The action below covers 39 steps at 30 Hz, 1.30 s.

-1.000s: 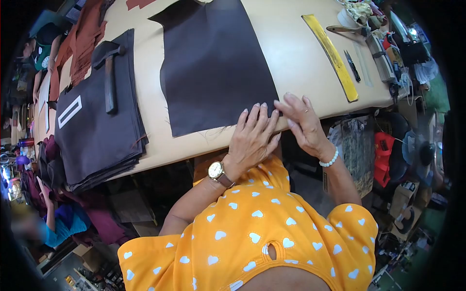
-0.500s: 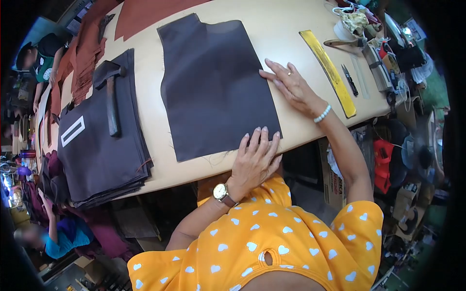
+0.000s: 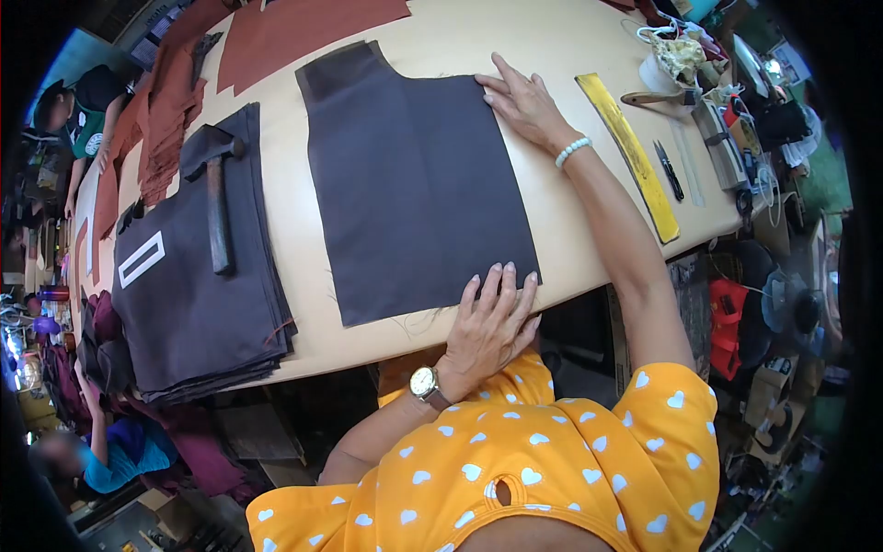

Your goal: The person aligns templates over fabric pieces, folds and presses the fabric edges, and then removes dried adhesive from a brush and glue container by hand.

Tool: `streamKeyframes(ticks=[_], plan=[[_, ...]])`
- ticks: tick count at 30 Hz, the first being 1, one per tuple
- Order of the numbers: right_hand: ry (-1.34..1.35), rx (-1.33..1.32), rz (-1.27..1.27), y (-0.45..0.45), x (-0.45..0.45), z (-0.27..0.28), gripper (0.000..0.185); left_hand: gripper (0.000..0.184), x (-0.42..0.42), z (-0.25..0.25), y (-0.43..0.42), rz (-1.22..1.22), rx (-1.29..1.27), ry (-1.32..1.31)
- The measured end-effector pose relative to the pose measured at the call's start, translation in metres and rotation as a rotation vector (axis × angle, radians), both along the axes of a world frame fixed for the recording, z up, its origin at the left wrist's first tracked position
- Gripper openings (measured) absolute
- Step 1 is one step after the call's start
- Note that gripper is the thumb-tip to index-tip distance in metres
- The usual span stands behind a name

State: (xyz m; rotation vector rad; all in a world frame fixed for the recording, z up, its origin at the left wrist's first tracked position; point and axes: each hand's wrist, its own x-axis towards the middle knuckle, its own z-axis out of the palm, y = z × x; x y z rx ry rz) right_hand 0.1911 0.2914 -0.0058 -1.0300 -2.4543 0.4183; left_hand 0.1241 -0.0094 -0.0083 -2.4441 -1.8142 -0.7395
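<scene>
A dark brown cut fabric panel (image 3: 423,193) with a curved notch at its upper right lies flat on the table. My left hand (image 3: 495,313), with a watch at the wrist, rests on the panel's lower right corner, fingers stretched out and apart. Farther up, my right hand (image 3: 526,103), wearing a beaded bracelet, touches the panel's upper right corner with extended fingertips. Neither hand grips anything. Loose threads lie by the near edge of the panel.
To the left, a hammer (image 3: 217,198) and a white rectangular frame (image 3: 141,258) lie on a stack of dark fabric (image 3: 189,317). A yellow strip (image 3: 630,156), thread snips (image 3: 669,170) and a brush (image 3: 658,97) are at right. Reddish-brown fabric (image 3: 294,37) lies beyond. Two people are at left.
My right hand has slid away from me along the panel's right edge to its upper corner. The panel's top now lies smoother, its notch more distinct. My left hand stays at the lower corner.
</scene>
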Motion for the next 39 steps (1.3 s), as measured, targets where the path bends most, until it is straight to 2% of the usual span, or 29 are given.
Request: streamKeyframes(ticks=[5, 6, 7, 8, 10, 13, 16, 20, 23, 24, 25, 26, 27, 30, 32, 35, 39], plan=[[-0.031, 0.027, -0.053, -0.001, -0.006, 0.000, 0.065, 0.039, -0.009, 0.026, 0.020, -0.091, -0.026, -0.081], [-0.052, 0.043, -0.053, 0.000, -0.005, -0.002, 0.065, 0.029, -0.014, 0.040, 0.032, -0.117, -0.183, -0.033], [-0.070, 0.058, -0.053, 0.002, -0.005, -0.005, 0.065, 0.022, -0.021, 0.048, 0.049, -0.139, -0.188, -0.075], [-0.087, 0.076, -0.052, 0.004, -0.006, -0.006, 0.065, 0.019, -0.032, 0.057, 0.074, -0.151, -0.381, -0.208], [-0.077, 0.050, -0.049, 0.000, -0.006, -0.003, 0.065, 0.016, -0.049, 0.046, 0.129, -0.094, -0.157, -0.139], [-0.091, 0.078, -0.042, 0.004, -0.006, -0.007, 0.063, 0.017, -0.073, 0.027, 0.204, 0.018, 0.055, -0.127], [-0.114, 0.091, -0.037, 0.002, -0.006, -0.003, 0.062, 0.024, -0.086, 0.019, 0.247, 0.160, -0.025, -0.060], [-0.029, 0.223, -0.163, -0.001, -0.007, -0.009, 0.064, 0.028, -0.095, 0.019, 0.270, 0.225, -0.170, -0.150], [0.067, 0.377, -0.309, -0.013, 0.011, -0.004, 0.063, 0.039, -0.099, 0.031, 0.281, 0.331, -0.264, -0.143], [0.088, 0.406, -0.398, -0.020, 0.026, 0.003, 0.060, 0.052, -0.104, 0.034, 0.288, 0.340, -0.290, -0.147], [-0.019, 0.559, -0.545, -0.021, 0.041, 0.005, 0.049, 0.057, -0.109, 0.034, 0.295, 0.302, -0.292, -0.122], [0.059, 0.505, -0.555, -0.021, 0.069, 0.014, 0.038, 0.055, -0.112, 0.034, 0.303, 0.296, -0.362, -0.152], [0.020, 0.609, -0.651, -0.017, 0.097, 0.015, 0.030, 0.053, -0.114, 0.036, 0.309, 0.292, -0.434, -0.182], [-0.137, 0.408, -0.974, -0.027, 0.171, 0.018, 0.025, 0.049, -0.122, 0.031, 0.331, 0.249, -0.552, -0.158], [-0.250, 0.297, -1.108, -0.038, 0.192, 0.026, 0.027, 0.060, -0.122, 0.036, 0.336, 0.214, -0.627, -0.137], [-0.125, -0.067, -1.079, -0.034, 0.209, 0.024, 0.029, 0.067, -0.120, 0.045, 0.334, 0.227, -0.649, -0.080], [-0.001, -0.165, -1.022, -0.027, 0.215, 0.021, 0.022, 0.069, -0.121, 0.043, 0.333, 0.238, -0.634, -0.084]])
